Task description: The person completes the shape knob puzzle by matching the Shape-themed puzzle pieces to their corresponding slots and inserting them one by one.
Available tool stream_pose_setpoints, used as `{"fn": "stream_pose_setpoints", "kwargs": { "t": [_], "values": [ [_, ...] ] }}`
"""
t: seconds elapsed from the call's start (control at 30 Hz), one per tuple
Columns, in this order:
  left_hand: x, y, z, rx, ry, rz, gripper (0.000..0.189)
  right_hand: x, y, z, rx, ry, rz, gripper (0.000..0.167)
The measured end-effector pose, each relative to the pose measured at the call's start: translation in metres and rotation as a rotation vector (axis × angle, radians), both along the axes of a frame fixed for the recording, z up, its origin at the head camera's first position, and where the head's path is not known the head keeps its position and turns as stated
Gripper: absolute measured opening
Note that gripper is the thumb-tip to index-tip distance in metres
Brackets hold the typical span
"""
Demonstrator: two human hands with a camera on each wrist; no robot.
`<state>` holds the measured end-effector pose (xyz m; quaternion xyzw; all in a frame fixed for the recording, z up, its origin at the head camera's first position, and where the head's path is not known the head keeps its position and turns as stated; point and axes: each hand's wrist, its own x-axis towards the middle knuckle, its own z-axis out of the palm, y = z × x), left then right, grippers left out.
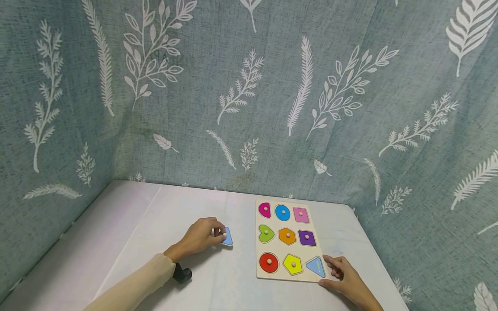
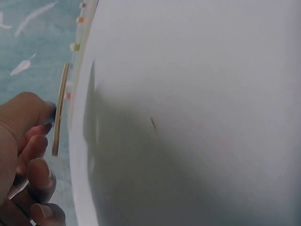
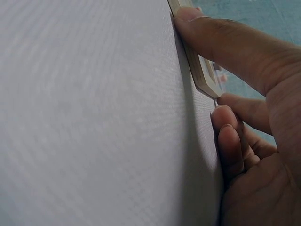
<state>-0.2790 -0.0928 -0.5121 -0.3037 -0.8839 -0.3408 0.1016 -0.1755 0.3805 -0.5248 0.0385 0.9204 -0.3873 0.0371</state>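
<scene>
My left hand pinches the knob of a blue triangle puzzle piece, left of the wooden shape puzzle board. In the left wrist view the piece is seen edge-on, raised off the table with a shadow beneath. At the board's near right corner, my right hand holds it, thumb on the near edge and index finger along the right side. The right wrist view shows that thumb against the board's edge. Beside this hand lies a blue triangular recess without a knob.
Knobbed pieces fill the board's other spots, among them a red circle, a yellow pentagon, and a green heart. A white cloth covers the table. Leaf-patterned curtain encloses the back and sides.
</scene>
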Motion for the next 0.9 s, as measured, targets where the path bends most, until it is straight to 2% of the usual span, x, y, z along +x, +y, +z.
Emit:
{"fn": "stream_pose_setpoints", "kwargs": {
  "t": [0.23,0.57,0.9],
  "values": [
    [-0.001,0.013,0.002,0.018,-0.042,-0.034,0.007,0.000,0.000,0.001,0.005,-0.005,-0.002,0.083],
    [-0.001,0.035,0.007,0.026,-0.027,-0.052,0.009,0.000,0.000,0.000,0.002,-0.022,-0.011,0.083],
    [0.000,0.061,0.015,-0.009,-0.036,-0.095,0.006,-0.001,0.000,-0.001,0.011,-0.021,-0.016,0.084]
  ]
}}
